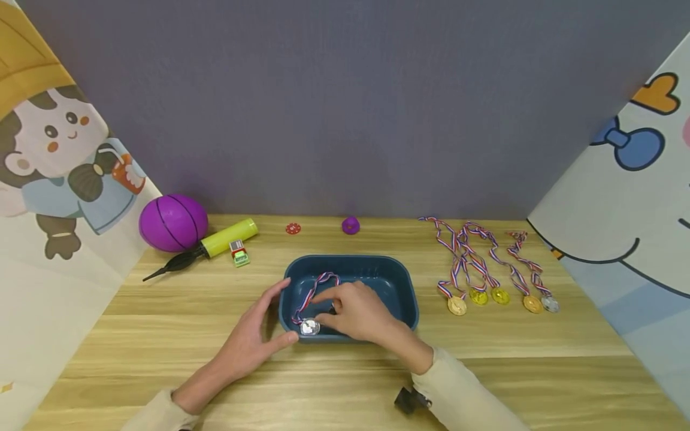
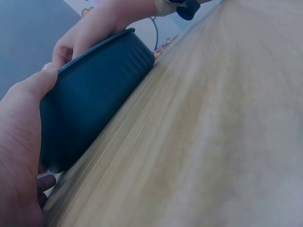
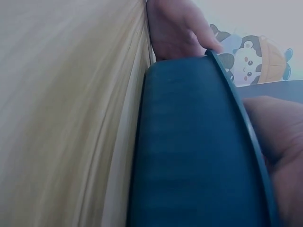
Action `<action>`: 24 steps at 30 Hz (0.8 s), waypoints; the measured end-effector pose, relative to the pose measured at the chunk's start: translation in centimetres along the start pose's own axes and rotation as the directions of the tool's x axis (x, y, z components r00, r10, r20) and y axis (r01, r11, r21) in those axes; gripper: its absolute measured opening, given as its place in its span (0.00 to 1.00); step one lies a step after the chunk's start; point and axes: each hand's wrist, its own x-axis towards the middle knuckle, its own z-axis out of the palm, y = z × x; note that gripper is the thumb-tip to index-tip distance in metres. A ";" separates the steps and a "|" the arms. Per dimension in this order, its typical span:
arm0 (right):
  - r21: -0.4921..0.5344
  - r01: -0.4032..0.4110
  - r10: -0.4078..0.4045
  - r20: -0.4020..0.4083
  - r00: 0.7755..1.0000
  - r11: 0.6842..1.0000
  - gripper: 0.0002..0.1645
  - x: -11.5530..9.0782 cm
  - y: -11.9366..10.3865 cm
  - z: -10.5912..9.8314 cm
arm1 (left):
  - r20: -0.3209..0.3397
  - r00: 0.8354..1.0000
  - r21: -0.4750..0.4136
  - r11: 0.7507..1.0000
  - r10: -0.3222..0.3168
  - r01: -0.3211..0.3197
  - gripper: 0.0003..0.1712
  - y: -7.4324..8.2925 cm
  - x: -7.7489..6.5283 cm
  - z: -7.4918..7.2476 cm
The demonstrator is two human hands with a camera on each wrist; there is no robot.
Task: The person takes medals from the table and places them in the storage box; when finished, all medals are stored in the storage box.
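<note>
A dark blue plastic tub [image 1: 401, 293] sits on the wooden table. Inside it, toward the left, lies a silver medal [image 1: 309, 327] with a red, white and blue ribbon [image 1: 326, 277]. My left hand [image 1: 250, 335] spans the tub's left end and holds it, its thumb by the near corner and a fingertip at the rim farther back. From above, my right hand [image 1: 356, 311] reaches into the tub. Its thumb tip is right at the medal's edge, and the index finger points to the ribbon with a gap between the two. In the right wrist view, the tub wall [image 3: 199, 142] hides the fingertips.
Several medals with ribbons [image 1: 500, 296] lie on the right. At the back left are a purple ball [image 1: 173, 222], a yellow-and-black hand pump [image 1: 229, 237] and a small red-and-green item [image 1: 239, 253]. A red chip [image 1: 293, 228] and a purple ring-shaped piece [image 1: 350, 225] lie behind the tub.
</note>
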 end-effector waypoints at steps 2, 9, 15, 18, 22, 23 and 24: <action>0.001 0.010 -0.010 -0.031 0.999 1.000 0.18 -0.6 0.2 -0.5 | -0.004 1.000 -0.002 1.000 0.003 -0.003 0.57 0.0 0.0 0.0; 0.002 0.012 -0.011 -0.207 0.978 1.000 0.17 -3.1 0.9 -2.1 | -0.015 1.000 0.003 1.000 0.003 -0.003 0.58 -0.2 -0.1 0.1; 0.040 0.052 -0.035 -0.349 0.937 0.998 0.16 -5.0 2.5 -2.9 | -0.017 1.000 0.001 1.000 -0.008 0.008 0.58 -0.1 -0.2 0.1; 0.021 0.080 -0.065 -0.405 0.912 0.997 0.16 -6.1 3.5 -3.3 | -0.018 1.000 -0.001 1.000 -0.006 0.006 0.58 -0.1 -0.2 0.1; -0.049 0.088 -0.100 -0.492 0.865 0.995 0.18 -7.6 5.0 -4.1 | -0.015 1.000 -0.006 1.000 0.004 -0.004 0.58 -0.1 -0.2 0.1; -0.071 0.081 -0.106 -0.512 0.852 0.994 0.18 -8.0 5.4 -4.4 | -0.014 1.000 -0.006 1.000 0.005 -0.005 0.58 -0.2 -0.1 0.1; -0.085 0.074 -0.108 -0.528 0.842 0.994 0.19 -8.3 5.8 -4.6 | -0.013 1.000 -0.007 1.000 0.007 -0.007 0.58 -0.2 -0.1 0.2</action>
